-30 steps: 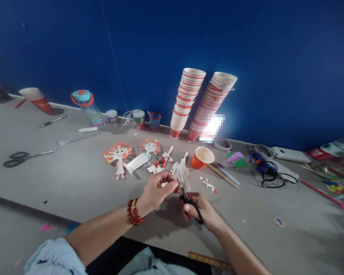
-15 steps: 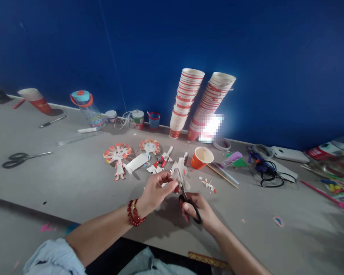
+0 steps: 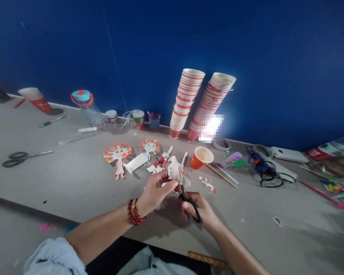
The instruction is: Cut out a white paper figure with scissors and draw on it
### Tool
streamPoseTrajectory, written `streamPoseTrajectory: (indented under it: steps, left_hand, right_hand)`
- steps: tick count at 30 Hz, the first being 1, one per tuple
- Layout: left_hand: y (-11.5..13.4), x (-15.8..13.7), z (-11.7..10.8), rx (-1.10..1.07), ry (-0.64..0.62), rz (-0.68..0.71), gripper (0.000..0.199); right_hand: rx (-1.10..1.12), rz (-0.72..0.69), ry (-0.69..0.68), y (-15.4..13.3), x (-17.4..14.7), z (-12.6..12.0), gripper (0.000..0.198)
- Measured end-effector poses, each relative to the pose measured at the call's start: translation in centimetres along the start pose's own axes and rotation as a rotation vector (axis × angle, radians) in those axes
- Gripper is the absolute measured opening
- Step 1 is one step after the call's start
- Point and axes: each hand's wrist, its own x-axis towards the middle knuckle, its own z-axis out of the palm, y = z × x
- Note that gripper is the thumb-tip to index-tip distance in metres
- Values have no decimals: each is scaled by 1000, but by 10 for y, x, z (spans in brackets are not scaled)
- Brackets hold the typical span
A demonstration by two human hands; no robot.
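Observation:
My left hand [image 3: 157, 190] pinches a piece of white paper [image 3: 175, 168] above the table, its fingers closed on the lower left edge. My right hand [image 3: 199, 209] grips black-handled scissors [image 3: 185, 196], whose blades point up and away against the paper. Part of the blades is hidden by the paper. Just beyond lie paper scraps and a white-and-red marker [image 3: 166, 156]. A paper doll [image 3: 119, 160] with an orange-and-white fringed head lies to the left, and a second fringed paper head [image 3: 149, 146] is behind it. An orange paper cup [image 3: 202, 158] stands to the right.
Two tall stacks of paper cups [image 3: 186, 99] stand by the blue wall. Another pair of scissors [image 3: 25, 157] and a clear bottle with a turquoise lid [image 3: 87, 109] are at the left. A glue gun with black cord [image 3: 265, 168] and bagged craft supplies [image 3: 336, 187] are at the right.
The paper in my left hand has turned and shifted slightly left at its top, uncovering more of the marker behind it. Both hands stay nearly in place.

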Motion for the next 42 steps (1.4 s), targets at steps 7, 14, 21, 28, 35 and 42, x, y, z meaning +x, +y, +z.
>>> streamPoseTrajectory:
  steps: [7, 14, 21, 28, 35, 42]
  left_hand:
    - [3, -1, 0, 42, 1, 2, 12]
    - [2, -1, 1, 23, 4, 5, 10]
    - [6, -1, 3, 15, 17, -8, 11]
    - [6, -2, 3, 25, 19, -3, 13]
    - [9, -3, 3, 69, 20, 46, 16]
    - [12, -3, 2, 106, 38, 68, 13]
  right_hand:
    - [-27, 11, 3, 4, 1, -1, 65]
    - [-12, 6, 12, 5, 1, 1, 65]
    - [-4, 5, 20, 2, 1, 4, 64]
    - [-7, -3, 30, 7, 0, 4, 63]
    - [-54, 9, 32, 8, 1, 3, 65]
    - [-28, 8, -6, 7, 1, 3, 65]
